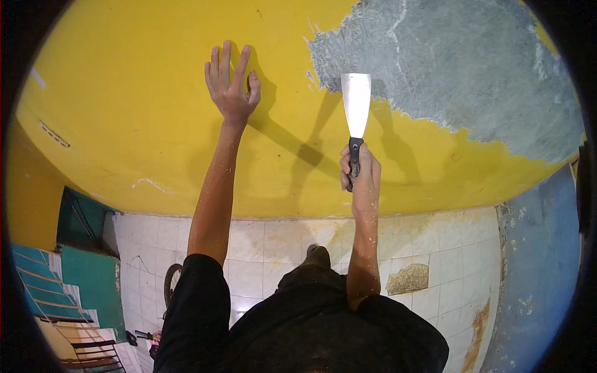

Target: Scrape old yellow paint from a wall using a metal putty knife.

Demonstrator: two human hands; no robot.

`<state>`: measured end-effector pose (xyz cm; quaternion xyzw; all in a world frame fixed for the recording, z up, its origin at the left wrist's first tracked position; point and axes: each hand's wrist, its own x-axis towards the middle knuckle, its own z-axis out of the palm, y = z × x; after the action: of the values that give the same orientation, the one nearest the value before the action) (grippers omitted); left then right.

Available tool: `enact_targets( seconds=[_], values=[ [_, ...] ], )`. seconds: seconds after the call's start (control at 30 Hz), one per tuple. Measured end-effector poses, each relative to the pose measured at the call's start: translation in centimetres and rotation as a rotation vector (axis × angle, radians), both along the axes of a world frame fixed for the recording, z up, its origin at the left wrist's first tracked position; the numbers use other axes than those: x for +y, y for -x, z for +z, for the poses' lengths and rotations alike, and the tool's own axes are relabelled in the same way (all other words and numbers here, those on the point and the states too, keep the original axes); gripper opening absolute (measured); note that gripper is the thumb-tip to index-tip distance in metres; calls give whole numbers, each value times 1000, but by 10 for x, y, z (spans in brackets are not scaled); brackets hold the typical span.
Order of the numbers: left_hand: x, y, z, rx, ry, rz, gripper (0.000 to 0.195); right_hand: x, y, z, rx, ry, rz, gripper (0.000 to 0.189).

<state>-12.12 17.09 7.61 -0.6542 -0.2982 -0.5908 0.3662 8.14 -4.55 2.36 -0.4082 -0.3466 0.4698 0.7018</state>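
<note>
My left hand (232,88) is spread against the yellow painted wall (154,102), fingers apart and holding nothing. My right hand (361,169) grips the black handle of a wide-bladed scraper (357,100), whose metal blade points up the wall. The blade's end overlaps the lower left part of a large grey patch (447,70) where the yellow paint is gone; whether it touches the surface I cannot tell. The patch has ragged edges and spreads to the upper right. Small pale flakes cling to both forearms.
White floor tiles (247,242) meet the wall's base, with a broken-out spot (408,279) to the right. A blue wall (536,261) stands at the right. At the left are a bicycle wheel (173,282), a green-sided staircase (91,275) and a wall socket strip (54,134).
</note>
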Motion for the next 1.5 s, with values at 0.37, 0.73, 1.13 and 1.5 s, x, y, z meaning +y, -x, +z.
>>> enact_targets(
  seconds=[0.37, 0.73, 1.13, 1.5],
  values=[
    [-2, 0, 3, -3, 9, 8, 53, -6, 1, -24, -549, 76, -161, 26],
    [-1, -1, 1, -1, 12, 19, 54, 21, 7, -41, -598, 32, -239, 25],
    [3, -1, -1, -4, -15, -6, 48, 19, 30, -30, -395, 101, -265, 30],
    [3, 3, -6, -19, -39, -98, 42, 49, 40, -13, -520, 21, -244, 31]
  ],
)
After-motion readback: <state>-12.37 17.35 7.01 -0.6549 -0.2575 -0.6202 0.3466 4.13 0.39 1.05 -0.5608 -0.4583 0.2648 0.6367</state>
